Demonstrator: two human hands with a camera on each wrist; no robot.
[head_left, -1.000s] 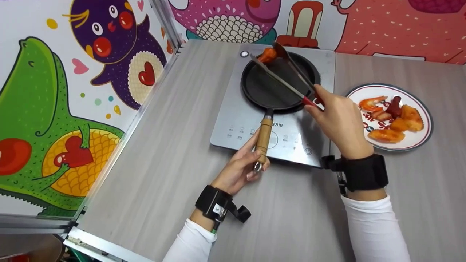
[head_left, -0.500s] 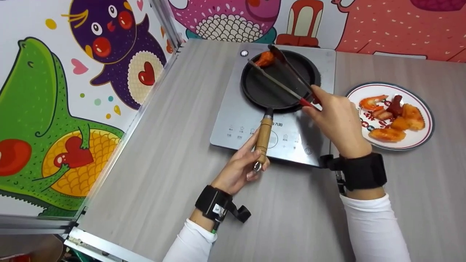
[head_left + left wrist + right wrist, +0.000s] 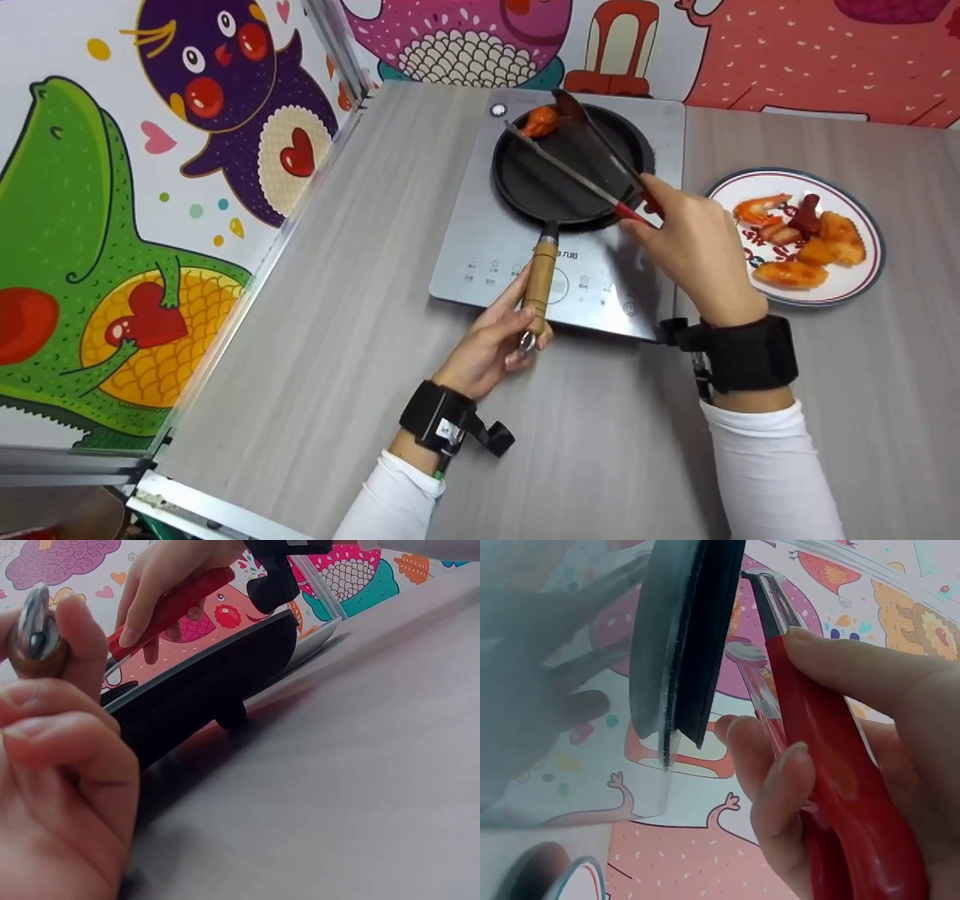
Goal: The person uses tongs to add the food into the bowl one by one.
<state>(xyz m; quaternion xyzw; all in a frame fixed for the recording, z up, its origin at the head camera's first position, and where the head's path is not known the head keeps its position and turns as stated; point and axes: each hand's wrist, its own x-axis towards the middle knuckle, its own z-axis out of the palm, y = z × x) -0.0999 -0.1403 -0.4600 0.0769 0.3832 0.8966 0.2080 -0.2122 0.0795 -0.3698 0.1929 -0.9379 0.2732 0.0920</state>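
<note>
My left hand [image 3: 491, 341] grips the wooden handle [image 3: 540, 281] of a black frying pan [image 3: 562, 180], which sits on an induction cooker. In the right hand [image 3: 694, 244] are red-handled tongs [image 3: 817, 742], their arms spread over the pan. An orange-red, drumstick-shaped piece of food [image 3: 541, 120] lies at the pan's far left rim, between the spread tong tips. The left wrist view shows the handle's metal end loop [image 3: 31, 626] between thumb and fingers. From the right wrist view, the pan's edge hides the food.
The silver induction cooker [image 3: 480, 247] stands at the back of the wooden table [image 3: 315, 300]. A white plate [image 3: 840, 289] to its right holds a shrimp and several other food pieces. Cartoon-printed walls [image 3: 67, 225] bound the left and back.
The orange-red piece has come down from the far rim into the pan, slightly left. The tong tips have shifted a little toward me and spread apart. The left hand keeps its hold.
</note>
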